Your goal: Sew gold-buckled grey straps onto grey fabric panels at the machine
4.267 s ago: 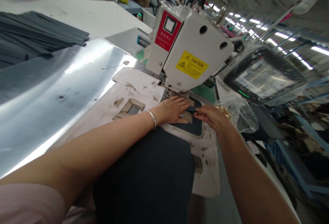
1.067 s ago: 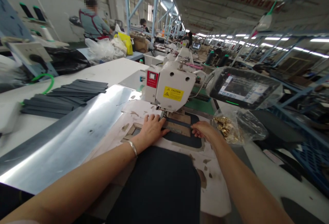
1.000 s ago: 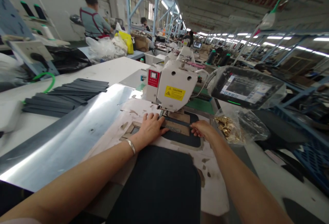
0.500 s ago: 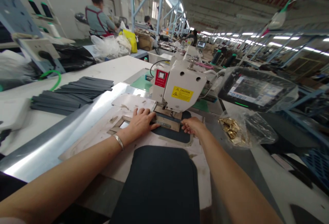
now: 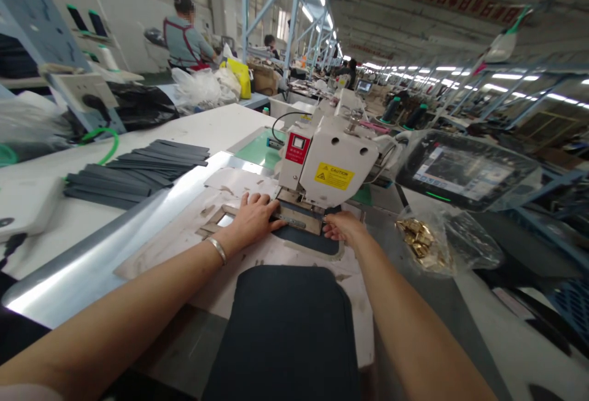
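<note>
My left hand (image 5: pixel 254 218) lies palm down with its fingers spread on a pale template sheet (image 5: pixel 246 258). Its thumb reaches the left end of the metal clamp frame (image 5: pixel 297 219) under the head of a white sewing machine (image 5: pixel 338 152). At the frame's right end, the fingers of my right hand (image 5: pixel 343 227) are pinched together; what they hold is too small to make out. A dark fabric panel (image 5: pixel 310 241) lies beneath the clamp, within the template's cutout. Nearer to me is another dark rounded panel (image 5: pixel 289 327), lying over the template's front edge.
Dark strips (image 5: pixel 138 171) are heaped on the white table (image 5: pixel 216 120) at left. To the right stand a plastic-wrapped control screen (image 5: pixel 464 168) and a clear bag of gold-coloured metal pieces (image 5: pixel 421 241). A co-worker (image 5: pixel 184 39) sits at the back left.
The view has shifted slightly, so everything appears a little lower and to the right. Both hands stay at the clamp; the thin glint at my right fingertips is less visible now.
</note>
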{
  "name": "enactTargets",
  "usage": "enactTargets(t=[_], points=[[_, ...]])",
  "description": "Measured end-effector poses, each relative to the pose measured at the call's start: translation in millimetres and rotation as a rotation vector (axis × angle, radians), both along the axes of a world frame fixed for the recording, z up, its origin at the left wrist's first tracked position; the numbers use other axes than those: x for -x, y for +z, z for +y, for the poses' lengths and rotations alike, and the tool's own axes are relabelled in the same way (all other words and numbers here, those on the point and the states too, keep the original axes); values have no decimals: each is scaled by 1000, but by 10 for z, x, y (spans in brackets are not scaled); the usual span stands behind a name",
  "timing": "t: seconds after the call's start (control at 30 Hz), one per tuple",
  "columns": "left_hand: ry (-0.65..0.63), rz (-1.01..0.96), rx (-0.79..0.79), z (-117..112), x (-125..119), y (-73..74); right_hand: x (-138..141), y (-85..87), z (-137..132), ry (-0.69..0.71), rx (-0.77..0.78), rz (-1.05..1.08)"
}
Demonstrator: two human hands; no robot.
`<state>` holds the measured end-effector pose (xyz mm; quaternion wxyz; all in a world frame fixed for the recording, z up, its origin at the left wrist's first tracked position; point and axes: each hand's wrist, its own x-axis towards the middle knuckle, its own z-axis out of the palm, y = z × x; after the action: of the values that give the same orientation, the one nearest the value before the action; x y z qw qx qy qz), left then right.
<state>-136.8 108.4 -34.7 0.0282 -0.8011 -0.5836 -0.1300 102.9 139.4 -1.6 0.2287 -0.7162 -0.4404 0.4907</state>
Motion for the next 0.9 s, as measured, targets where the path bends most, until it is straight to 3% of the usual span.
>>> enactTargets(t=[0.43, 0.73, 0.9], points=[[-120, -88, 49, -67, -340, -36, -596, -40, -59, -58, 26, -15], [-185, -143, 92, -137, -587, 36, -1005, -38, -167, -77, 16, -22], [-201, -159, 111, -143, -643, 17, -1126, -70, -185, -52, -17, 21]])
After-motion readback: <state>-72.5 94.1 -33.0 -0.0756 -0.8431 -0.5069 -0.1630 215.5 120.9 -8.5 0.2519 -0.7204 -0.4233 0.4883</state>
